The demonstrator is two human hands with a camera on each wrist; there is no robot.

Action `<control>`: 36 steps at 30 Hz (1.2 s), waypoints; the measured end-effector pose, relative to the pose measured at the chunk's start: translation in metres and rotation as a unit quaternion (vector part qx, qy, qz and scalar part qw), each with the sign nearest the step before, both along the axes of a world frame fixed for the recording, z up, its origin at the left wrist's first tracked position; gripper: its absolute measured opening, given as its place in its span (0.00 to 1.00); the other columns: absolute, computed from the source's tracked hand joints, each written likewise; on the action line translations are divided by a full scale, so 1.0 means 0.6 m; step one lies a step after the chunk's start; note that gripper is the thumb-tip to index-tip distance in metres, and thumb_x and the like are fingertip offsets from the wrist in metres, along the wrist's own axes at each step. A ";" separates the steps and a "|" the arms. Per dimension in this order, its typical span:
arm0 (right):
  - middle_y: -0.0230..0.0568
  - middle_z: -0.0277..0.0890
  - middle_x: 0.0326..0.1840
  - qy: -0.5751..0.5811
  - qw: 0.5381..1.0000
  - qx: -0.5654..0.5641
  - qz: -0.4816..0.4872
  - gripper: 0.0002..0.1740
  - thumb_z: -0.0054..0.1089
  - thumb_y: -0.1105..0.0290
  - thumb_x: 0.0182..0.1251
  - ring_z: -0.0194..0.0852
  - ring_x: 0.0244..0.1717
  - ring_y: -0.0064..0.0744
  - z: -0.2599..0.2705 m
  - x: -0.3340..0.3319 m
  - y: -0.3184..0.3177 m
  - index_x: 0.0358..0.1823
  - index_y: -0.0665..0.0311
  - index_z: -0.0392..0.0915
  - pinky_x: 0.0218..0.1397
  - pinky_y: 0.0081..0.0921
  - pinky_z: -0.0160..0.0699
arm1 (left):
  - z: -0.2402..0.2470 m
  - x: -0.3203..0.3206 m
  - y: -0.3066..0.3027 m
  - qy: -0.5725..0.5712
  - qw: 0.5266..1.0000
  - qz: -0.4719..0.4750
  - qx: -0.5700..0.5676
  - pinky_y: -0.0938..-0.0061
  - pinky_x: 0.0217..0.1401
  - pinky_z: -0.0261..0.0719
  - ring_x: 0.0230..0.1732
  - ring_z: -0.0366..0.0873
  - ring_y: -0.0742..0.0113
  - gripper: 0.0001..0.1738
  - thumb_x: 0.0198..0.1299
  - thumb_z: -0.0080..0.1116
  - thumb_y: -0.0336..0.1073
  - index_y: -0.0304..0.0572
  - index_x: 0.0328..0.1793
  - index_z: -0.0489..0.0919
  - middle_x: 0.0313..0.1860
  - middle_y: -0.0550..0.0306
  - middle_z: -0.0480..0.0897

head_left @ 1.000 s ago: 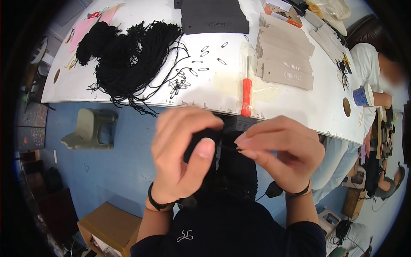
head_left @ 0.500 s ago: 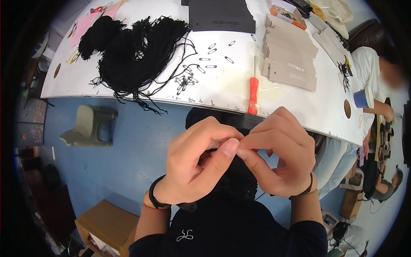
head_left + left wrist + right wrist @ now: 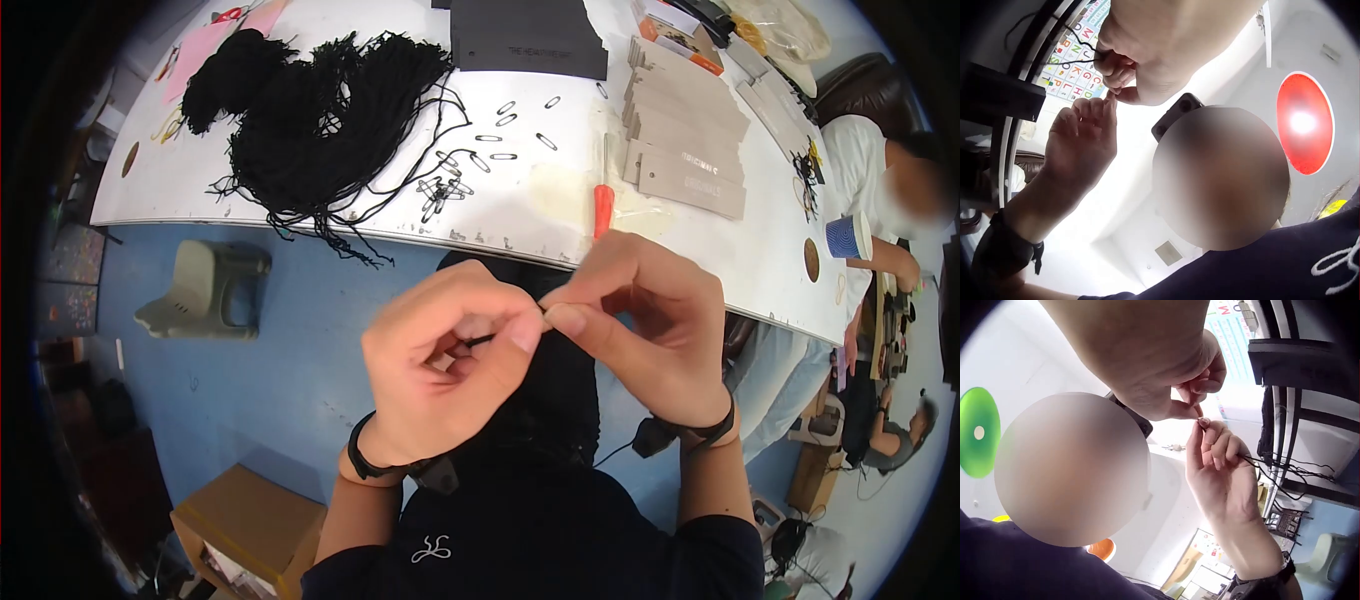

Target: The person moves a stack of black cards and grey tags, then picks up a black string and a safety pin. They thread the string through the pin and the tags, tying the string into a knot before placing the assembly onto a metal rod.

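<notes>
The left hand (image 3: pixel 445 360) is curled round a thin black cord (image 3: pixel 480 341), its thumb and forefinger pinched at the tips. Against them the right hand (image 3: pixel 650 330) pinches with thumb and forefinger, the fingertips of both hands meeting just off the table's front edge. In the left wrist view, black cord (image 3: pixel 1075 61) trails from the left hand (image 3: pixel 1141 62); the right wrist view shows cord (image 3: pixel 1279 481) running out of that hand (image 3: pixel 1225 469) too. What lies between the fingertips is mostly hidden.
On the white table (image 3: pixel 420 215) lie a black cord bundle (image 3: pixel 300 130), scattered safety pins (image 3: pixel 503 156), a red-handled tool (image 3: pixel 603 208), black cards (image 3: pixel 525 40) and grey tags (image 3: pixel 690 180). A paper cup (image 3: pixel 848 237) stands at the right, near another person (image 3: pixel 860 150).
The hands were apart, then came together at the fingertips. Since half a second ago both have moved slightly, the right one upward, and the left hand's fingers have curled in more.
</notes>
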State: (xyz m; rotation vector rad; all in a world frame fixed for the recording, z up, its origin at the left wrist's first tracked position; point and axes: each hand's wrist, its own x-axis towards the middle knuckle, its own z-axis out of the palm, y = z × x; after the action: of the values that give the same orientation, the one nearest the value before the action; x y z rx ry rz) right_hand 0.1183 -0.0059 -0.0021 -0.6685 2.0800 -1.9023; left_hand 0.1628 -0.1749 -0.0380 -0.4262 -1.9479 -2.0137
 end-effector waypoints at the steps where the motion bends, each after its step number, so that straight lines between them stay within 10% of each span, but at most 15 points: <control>1: 0.28 0.73 0.24 0.031 0.999 0.033 0.007 0.03 0.63 0.77 0.56 0.66 0.25 0.13 0.004 -0.009 0.002 0.32 0.64 0.80 0.23 0.12 0.60 | -0.002 0.000 0.002 -0.018 0.999 0.015 0.045 0.87 0.20 0.53 0.19 0.59 0.84 0.02 0.54 0.57 0.19 0.30 0.34 0.77 0.25 0.61 0.73; 4: 0.27 0.75 0.27 0.135 0.980 0.129 -0.072 0.05 0.67 0.75 0.54 0.70 0.26 0.18 0.015 -0.040 0.002 0.33 0.62 0.80 0.25 0.15 0.64 | -0.010 -0.005 0.006 -0.034 0.990 0.032 0.137 0.89 0.23 0.58 0.23 0.66 0.84 0.02 0.56 0.55 0.19 0.28 0.34 0.77 0.29 0.57 0.77; 9: 0.34 0.74 0.28 0.458 0.793 0.372 -0.151 0.06 0.66 0.71 0.51 0.71 0.33 0.33 -0.018 -0.108 -0.002 0.30 0.61 0.80 0.29 0.28 0.72 | -0.014 -0.008 -0.001 -0.039 0.991 0.032 0.121 0.90 0.23 0.60 0.24 0.68 0.84 0.02 0.56 0.55 0.19 0.28 0.35 0.77 0.30 0.57 0.78; 18: 0.33 0.74 0.34 0.450 0.789 0.394 -0.138 0.05 0.63 0.70 0.53 0.72 0.37 0.34 -0.038 -0.122 -0.018 0.32 0.62 0.79 0.32 0.30 0.75 | -0.017 -0.017 -0.001 0.071 0.981 0.162 -0.079 0.86 0.15 0.52 0.15 0.60 0.83 0.04 0.52 0.60 0.19 0.32 0.33 0.79 0.21 0.61 0.75; 36: 0.35 0.71 0.24 0.560 0.709 0.409 -0.130 0.06 0.60 0.80 0.41 0.72 0.32 0.30 -0.046 -0.143 -0.043 0.22 0.64 0.72 0.25 0.24 0.75 | -0.021 -0.023 -0.003 0.060 0.974 0.197 -0.091 0.84 0.16 0.53 0.14 0.60 0.81 0.03 0.50 0.61 0.20 0.34 0.32 0.80 0.19 0.61 0.75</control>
State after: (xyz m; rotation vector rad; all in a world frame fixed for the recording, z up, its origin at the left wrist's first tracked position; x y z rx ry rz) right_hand 0.0322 -0.0315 -0.0299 -1.5169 3.4302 -0.2279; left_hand 0.1492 -0.1767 -0.0507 -0.1774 -1.9654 -1.5356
